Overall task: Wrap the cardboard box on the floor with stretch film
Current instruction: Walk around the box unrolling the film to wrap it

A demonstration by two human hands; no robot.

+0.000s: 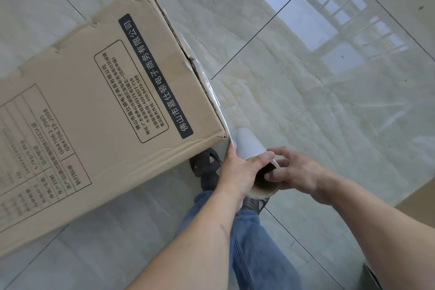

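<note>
On the glossy pale tiled floor (306,106), crossed by thin dark grout lines, a large brown cardboard box (94,106) printed with black Chinese text and a dark label strip is seen lying at the left. Along its right-hand edge a band of clear stretch film (213,92) is stretched, running down past the box's near corner to a white roll of stretch film on a brown cardboard core (253,148), which is held just beside that corner. Blue denim trouser legs (254,242) and dark open sandals (207,167) are visible beneath the roll. The roll is gripped at its near end by the left hand (237,169), with the thumb laid across the core's rim. The right hand (294,172) is held at the open end, its fingertips (268,175) hooked inside the core, so both grips are closed on the roll.
</note>
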